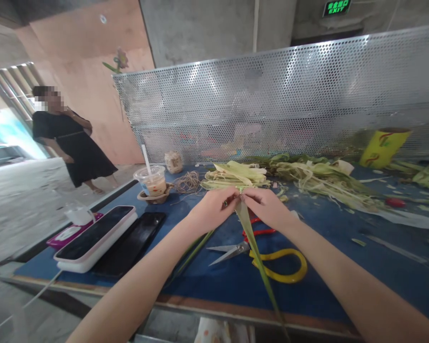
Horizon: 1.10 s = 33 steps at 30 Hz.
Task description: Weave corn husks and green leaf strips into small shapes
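Note:
My left hand [212,208] and my right hand [268,207] meet above the blue table [343,257], both pinched on the top of a long green leaf strip [257,257]. The strip hangs down toward the table's front edge. Under it lie scissors with yellow handles [268,259] and a red-handled tool [257,232]. Behind my hands is a pile of pale green leaves [236,175].
At the left lie a phone in a white-pink case [95,237], a black phone [130,243] and a pink packet [66,234]. An iced drink cup [153,181], a coil of twine [188,182], a yellow can [384,147] and a perforated metal screen [271,100] stand behind. A person in black [71,138] stands far left.

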Tool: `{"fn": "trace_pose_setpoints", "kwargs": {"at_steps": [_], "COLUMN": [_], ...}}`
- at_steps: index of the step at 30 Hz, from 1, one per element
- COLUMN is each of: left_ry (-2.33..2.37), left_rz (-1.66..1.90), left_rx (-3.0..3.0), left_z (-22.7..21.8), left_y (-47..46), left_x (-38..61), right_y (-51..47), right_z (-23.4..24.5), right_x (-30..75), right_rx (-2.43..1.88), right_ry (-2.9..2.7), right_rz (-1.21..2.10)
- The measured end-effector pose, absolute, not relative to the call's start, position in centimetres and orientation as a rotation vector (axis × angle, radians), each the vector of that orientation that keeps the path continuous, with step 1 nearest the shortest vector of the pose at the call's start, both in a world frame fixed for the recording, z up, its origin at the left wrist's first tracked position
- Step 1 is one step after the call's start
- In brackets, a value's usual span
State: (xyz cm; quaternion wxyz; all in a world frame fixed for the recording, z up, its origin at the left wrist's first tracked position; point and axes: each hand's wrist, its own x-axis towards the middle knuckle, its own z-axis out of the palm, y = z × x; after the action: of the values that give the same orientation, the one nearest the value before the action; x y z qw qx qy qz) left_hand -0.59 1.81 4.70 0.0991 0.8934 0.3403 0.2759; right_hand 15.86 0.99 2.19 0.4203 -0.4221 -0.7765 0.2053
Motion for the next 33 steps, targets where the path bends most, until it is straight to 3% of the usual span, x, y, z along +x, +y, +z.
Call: {"fn": "trace_pose_setpoints", "kwargs": {"at_steps": [9, 20, 28, 33], "left_ry": [0.941, 0.722, 1.013, 1.056], "left_rz": [0.86, 1.2, 1.137, 1.293], "left_rx": [2.715, 3.086, 2.198, 2.078], "left_z": [4.7, 3.8, 3.7, 3.5], "left_y": [1.2, 0.9, 1.4, 1.7], "left_x": [-0.5, -0.1, 0.1, -0.2], "right_y": [1.3, 1.0, 0.8, 0.6], "right_z": [2.3, 2.7, 2.9, 2.8], "right_x": [16.7, 16.5, 16.3, 15.8], "right_rx": [-0.986, -0.992, -1.06, -1.033], "right_ry": [-2.09, -1.906, -1.8, -1.771], "right_rz": [0.523, 0.744, 0.821, 0.882]}}
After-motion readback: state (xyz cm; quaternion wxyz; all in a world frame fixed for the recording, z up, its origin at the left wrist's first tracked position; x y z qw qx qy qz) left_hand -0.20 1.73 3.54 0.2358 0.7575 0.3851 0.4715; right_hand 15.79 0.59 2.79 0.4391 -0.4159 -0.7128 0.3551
